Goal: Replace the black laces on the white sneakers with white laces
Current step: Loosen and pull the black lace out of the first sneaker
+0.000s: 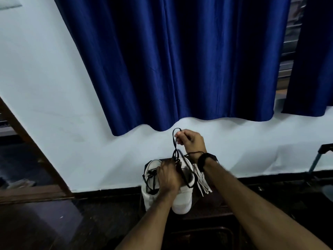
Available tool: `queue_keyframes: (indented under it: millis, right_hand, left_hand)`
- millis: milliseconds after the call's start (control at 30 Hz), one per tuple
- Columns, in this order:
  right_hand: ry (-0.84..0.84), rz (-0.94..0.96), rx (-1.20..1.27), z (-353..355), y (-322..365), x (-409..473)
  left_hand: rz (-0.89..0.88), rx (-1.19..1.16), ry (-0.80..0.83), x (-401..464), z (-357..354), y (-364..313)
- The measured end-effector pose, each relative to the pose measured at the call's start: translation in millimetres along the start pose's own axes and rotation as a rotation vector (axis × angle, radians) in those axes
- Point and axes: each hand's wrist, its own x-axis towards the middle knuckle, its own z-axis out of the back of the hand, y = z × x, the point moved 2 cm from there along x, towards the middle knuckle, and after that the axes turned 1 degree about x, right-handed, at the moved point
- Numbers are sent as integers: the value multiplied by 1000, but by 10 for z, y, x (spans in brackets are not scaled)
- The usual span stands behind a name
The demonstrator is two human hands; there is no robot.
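Observation:
Two white sneakers stand side by side on a small dark table (212, 204). The left sneaker (150, 193) still carries a black lace through its eyelets. My left hand (168, 175) grips the top of the right sneaker (182, 201). My right hand (191, 142) is raised above it and pinches a loop of that shoe's black lace (175, 148), which is pulled up taut; a loose length trails over the shoe's side. A bundle of white laces (202, 181) lies on the table just right of the shoes.
A blue curtain (171, 60) hangs on the white wall (54, 105) behind the table. A wooden frame (32, 141) runs down at the left. A metal stand (317, 159) is at the far right. The floor is dark.

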Motion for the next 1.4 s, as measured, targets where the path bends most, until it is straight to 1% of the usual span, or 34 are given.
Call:
queue_keyframes:
  millis: [67, 133, 167, 233, 300, 333, 367, 400, 433, 533, 667, 767, 833, 900, 933, 1000, 1067, 1100, 1167, 1200, 1233, 1300, 1367, 1400]
  right_hand:
    - [63, 71, 81, -17, 210, -14]
    - [115, 95, 83, -43, 225, -48]
    - [116, 87, 78, -36, 153, -73]
    - [52, -44, 14, 0, -207, -143]
    - [52, -219, -222, 56, -586, -284]
    - [98, -230, -388, 47, -747, -359]
    - [155, -203, -525, 24, -846, -427]
    - [204, -161, -622, -10, -891, -481]
    - [233, -124, -665, -52, -891, -511]
    - [260, -138, -718, -149, -867, -503]
    - [320, -161, -833, -241, -906, -479]
    - [311, -175, -785, -259, -955, -450]
    - [333, -218, -789, -275, -978, -426]
    - [342, -232, -810, -289, -1037, -388]
    - [341, -239, -796, -287, -1090, -352]
    - [377, -271, -686, -272, -1143, -266]
    - [417, -374, -415, -261, -1027, -247]
    - [384, -383, -236, -250, -902, -273]
    - [233, -290, 73, -207, -599, -291]
    - [199, -239, 190, -193, -447, -309]
    - [213, -220, 298, -187, -301, -321]
    - [386, -252, 439, -223, -27, -326]
    - [554, -272, 419, -262, 168, -369]
    - [591, -262, 372, -279, 214, -394]
  left_hand:
    - [27, -50, -3, 21, 58, -44]
    - [154, -91, 55, 118, 18, 5]
    - [239, -158, 74, 160, -8, 38]
    - [328, -378, 48, 217, -63, 84]
    - [310, -501, -27, 227, -63, 66]
    - [296, -532, -58, 223, -58, 56]
    - [284, -570, -84, 225, -42, 40]
    - [268, -603, -108, 235, -29, 25]
    - [251, -621, -128, 248, -11, 1]
    - [194, -667, -210, 364, 132, -89]
    - [120, -755, -363, 762, 662, -237]
    - [79, -833, -459, 997, 1116, -378]
    - [20, -872, -538, 1065, 1379, -476]
    - [-60, -885, -557, 1123, 1566, -564]
    - [-98, -887, -522, 1141, 1626, -598]
    - [-129, -873, -407, 1132, 1685, -624]
    - [-97, -855, -322, 1102, 1681, -571]
    - [-66, -854, -300, 1095, 1671, -528]
    - [-2, -841, -259, 1102, 1665, -468]
    - [16, -839, -227, 1114, 1670, -471]
    - [30, -840, -189, 1124, 1681, -489]
    - [67, -826, -123, 1155, 1713, -530]
    - [120, -813, -96, 1208, 1768, -527]
    - [145, -812, -87, 1244, 1802, -508]
